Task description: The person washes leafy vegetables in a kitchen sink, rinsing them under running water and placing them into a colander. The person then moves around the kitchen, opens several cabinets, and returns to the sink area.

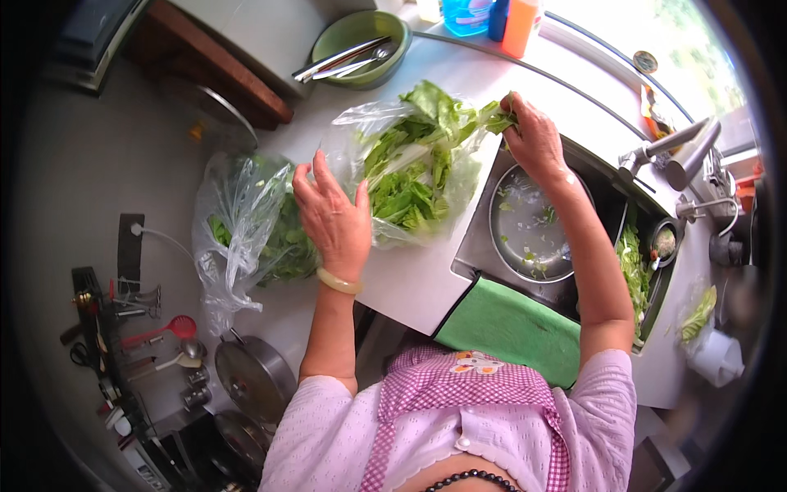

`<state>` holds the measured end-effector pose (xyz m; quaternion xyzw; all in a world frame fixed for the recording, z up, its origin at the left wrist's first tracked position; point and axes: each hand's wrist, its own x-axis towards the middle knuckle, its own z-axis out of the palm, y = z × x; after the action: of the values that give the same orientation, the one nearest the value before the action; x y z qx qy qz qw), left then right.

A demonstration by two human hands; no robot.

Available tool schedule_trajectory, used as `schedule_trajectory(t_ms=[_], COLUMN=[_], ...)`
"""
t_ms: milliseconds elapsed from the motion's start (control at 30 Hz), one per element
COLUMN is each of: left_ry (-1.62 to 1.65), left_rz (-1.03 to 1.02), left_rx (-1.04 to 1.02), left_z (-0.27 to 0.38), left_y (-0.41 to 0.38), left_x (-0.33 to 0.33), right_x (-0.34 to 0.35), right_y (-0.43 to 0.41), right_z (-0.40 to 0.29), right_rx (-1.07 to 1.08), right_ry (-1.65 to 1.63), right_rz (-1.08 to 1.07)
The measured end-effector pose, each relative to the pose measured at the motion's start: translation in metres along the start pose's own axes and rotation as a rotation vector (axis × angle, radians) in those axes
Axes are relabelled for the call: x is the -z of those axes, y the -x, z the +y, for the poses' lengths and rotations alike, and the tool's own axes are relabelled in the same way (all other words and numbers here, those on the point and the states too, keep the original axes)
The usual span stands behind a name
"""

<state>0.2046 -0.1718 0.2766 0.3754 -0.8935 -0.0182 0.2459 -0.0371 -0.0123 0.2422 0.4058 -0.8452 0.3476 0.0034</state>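
My right hand [532, 138] grips a stalk of leafy greens at the sink's upper left edge. Its leaves reach left over an open clear plastic bag [353, 132] that holds more leafy greens [409, 197] on the white counter. My left hand [332, 215] is raised with fingers spread, between this bag and a second clear plastic bag [237, 227] of greens. Nothing shows in its grasp. Below my right hand, a round metal basin [529, 246] stands in the sink with water and leaf scraps in it.
A green bowl [359, 24] with chopsticks and a spoon sits at the back. Bottles [521, 27] stand by the window. A green cloth [516, 326] hangs at the sink's front. More greens [633, 270] lie in the right sink compartment, near the faucet [652, 150]. A lidded pot [252, 375] is at lower left.
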Motion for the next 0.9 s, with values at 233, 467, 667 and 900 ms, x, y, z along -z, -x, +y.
schedule_trajectory(t_ms=[233, 467, 667, 900], left_ry=[0.049, -0.055, 0.022, 0.089], left_rz=[-0.347, -0.172, -0.149, -0.068], left_rx=[0.165, 0.166, 0.213, 0.118], left_z=[-0.018, -0.01, -0.014, -0.016], left_y=[0.013, 0.023, 0.058, 0.05], left_x=[-0.013, -0.005, -0.015, -0.03], right_x=[-0.049, -0.127, -0.137, -0.111], right_y=[-0.013, 0.022, 0.013, 0.029], right_z=[-0.087, -0.109, -0.093, -0.071], right_rx=[0.492, 0.62, 0.569, 0.655], right_ry=[0.092, 0.386, 0.442, 0.204], right_rz=[-0.666, -0.657, -0.506, -0.436])
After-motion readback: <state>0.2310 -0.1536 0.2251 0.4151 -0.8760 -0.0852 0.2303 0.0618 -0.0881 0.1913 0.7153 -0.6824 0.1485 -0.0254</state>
